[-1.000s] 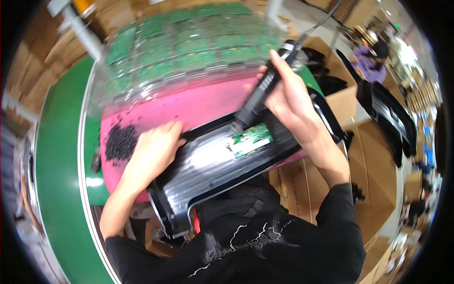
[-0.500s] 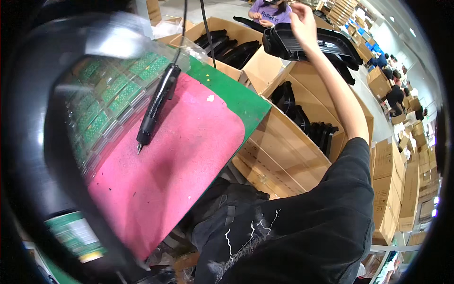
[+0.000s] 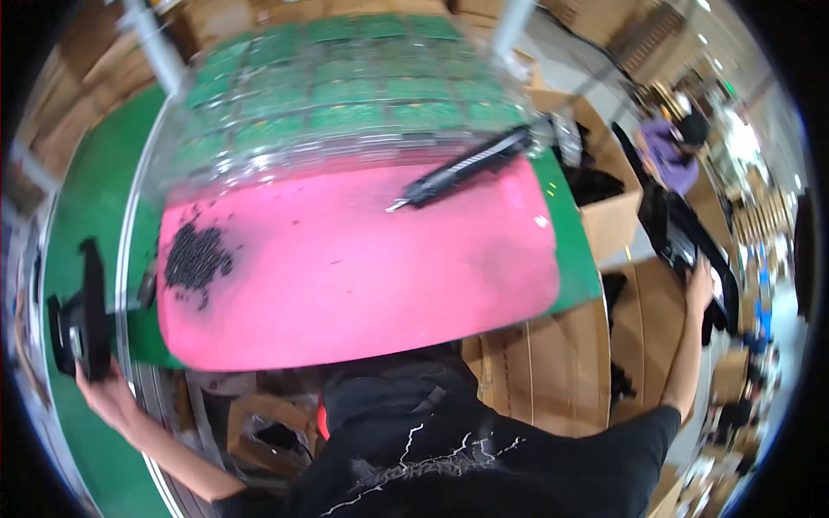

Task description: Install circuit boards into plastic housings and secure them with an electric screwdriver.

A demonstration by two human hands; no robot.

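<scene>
Plastic, black and long, makes up the housing part [image 3: 82,315] that the left hand [image 3: 102,382] grips at its lower end, fingers closed around it, out at the far left over the green counter [image 3: 91,216]. The right hand [image 3: 701,283] is stretched far to the right, touching a second black housing part [image 3: 682,237] that stands beyond the cardboard boxes [image 3: 553,363]; whether its fingers are closed on that part cannot be told from here. Between the two arms lies a pink mat [image 3: 363,268] on the counter, with a heap of small black screws [image 3: 194,257] on its left side. An electric screwdriver [image 3: 462,168], black with a pale tip, hangs tilted above the upper part of the mat, held by neither hand. Behind it sit clear trays of green circuit boards [image 3: 345,95], row on row. An open box of dark parts [image 3: 604,186] stands just right of the mat, and a person in purple [image 3: 669,155] works farther off to the right.
</scene>
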